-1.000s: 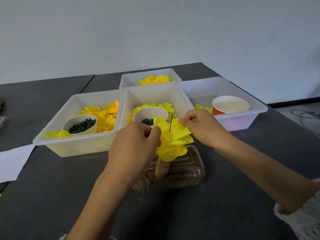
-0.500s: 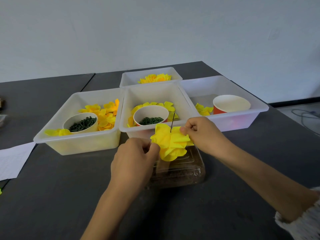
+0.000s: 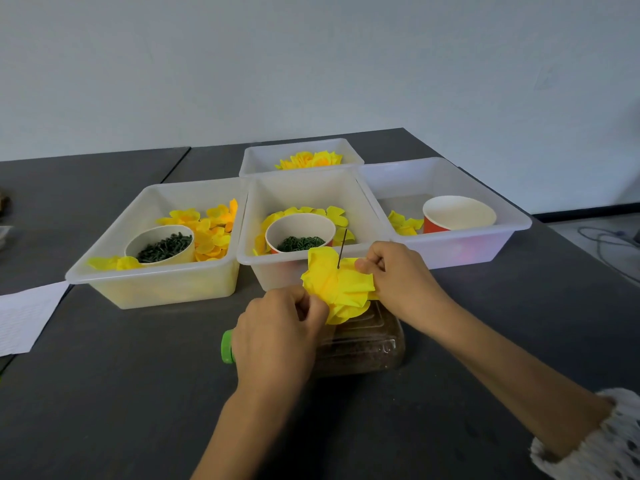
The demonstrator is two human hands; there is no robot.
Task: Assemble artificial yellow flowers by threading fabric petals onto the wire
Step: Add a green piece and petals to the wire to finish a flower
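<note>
A thin dark wire (image 3: 342, 247) stands upright through a bunch of yellow fabric petals (image 3: 337, 287) above a clear plastic bottle (image 3: 363, 344) lying on its side with a green cap (image 3: 227, 346). My left hand (image 3: 277, 336) pinches the petals' lower left edge. My right hand (image 3: 398, 275) pinches their right edge, close beside the wire. The wire's tip pokes out above the petals. The wire's lower part is hidden by the petals.
Several white bins stand behind on the dark table: the left bin (image 3: 162, 282) holds loose petals and a cup of green pieces (image 3: 162, 247), the middle bin (image 3: 277, 268) holds the same, the right bin (image 3: 485, 237) has an orange cup (image 3: 457, 214). Paper (image 3: 24, 317) lies at left.
Both hands have pushed the yellow petals lower down the wire, so more wire shows above them. My left hand dropped lower and nearer; the bottle's green cap has come into view.
</note>
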